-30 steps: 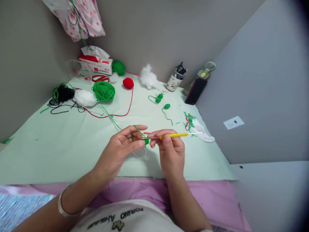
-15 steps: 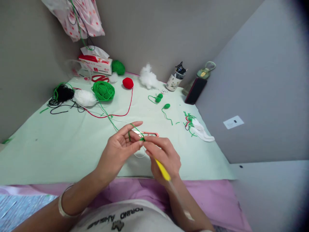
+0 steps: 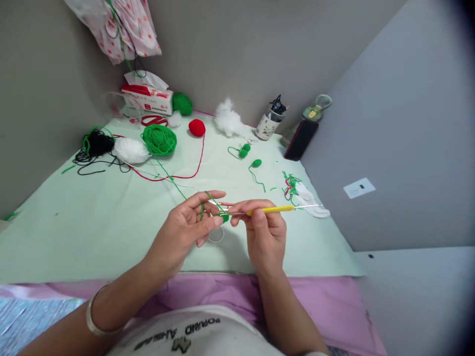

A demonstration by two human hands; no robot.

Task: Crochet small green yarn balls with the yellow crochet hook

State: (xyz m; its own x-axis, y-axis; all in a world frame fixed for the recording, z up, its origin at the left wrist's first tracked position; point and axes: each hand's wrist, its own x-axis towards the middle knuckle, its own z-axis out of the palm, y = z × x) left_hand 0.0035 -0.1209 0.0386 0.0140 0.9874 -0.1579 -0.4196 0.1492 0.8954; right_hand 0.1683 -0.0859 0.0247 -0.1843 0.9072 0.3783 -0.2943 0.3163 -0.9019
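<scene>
Pale counter (image 3: 92, 232): left fingers (image 3: 196, 199) pinch green piece (image 3: 225, 218), right fingers (image 3: 256, 203) hold yellow hook (image 3: 276, 209); keep green yarn (image 3: 178, 188) evenly taut.

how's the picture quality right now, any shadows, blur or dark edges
Head view: a soft shadow falls on the pale green tabletop beside the right hand; head view: the right edge darkens toward black; head view: the slim yellow-handled metal hook shows little blur, but stitches on the small green yarn piece are too fine to make out.

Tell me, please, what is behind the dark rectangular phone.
Behind the phone stands a pale green bottle, its top showing; much of its body is covered and cannot be seen.
</scene>
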